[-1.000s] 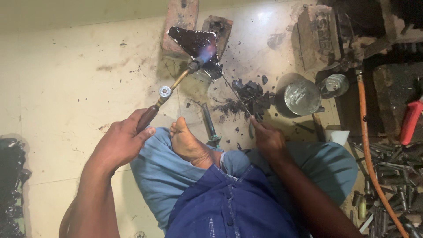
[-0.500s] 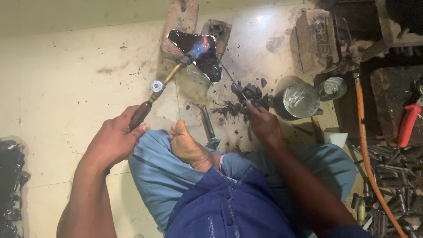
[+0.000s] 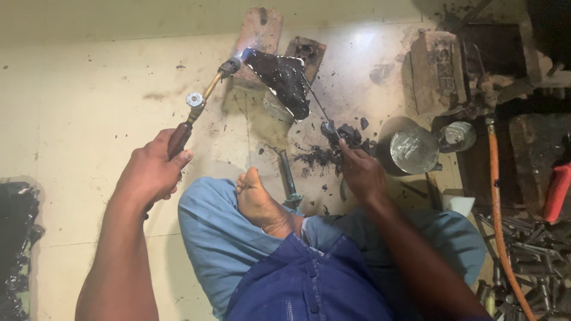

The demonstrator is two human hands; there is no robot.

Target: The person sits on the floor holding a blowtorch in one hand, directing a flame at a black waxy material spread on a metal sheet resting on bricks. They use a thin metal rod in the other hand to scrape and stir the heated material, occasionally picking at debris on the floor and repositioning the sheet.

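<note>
Underneath both hands, a pale, stained floor (image 3: 89, 77) is spread, on which the person is seated cross-legged in blue trousers, one bare foot (image 3: 259, 202) lying between the two hands. Beyond the hands, reddish bricks (image 3: 260, 32) are set on the floor, and a dark triangular metal piece (image 3: 282, 80) is propped against them. A gas torch (image 3: 196, 107) is gripped by its dark handle in the left hand (image 3: 151, 172), fingers fully closed around it; its tip is held at the upper left corner of the metal piece, where a blue-white flame shows. A thin rod (image 3: 315, 101) is pinched in the closed right hand (image 3: 360, 172), its far end touching the metal piece. Just right of that hand, a round metal tin (image 3: 413, 150) is seen, with an orange hose (image 3: 496, 196) farther right.
</note>
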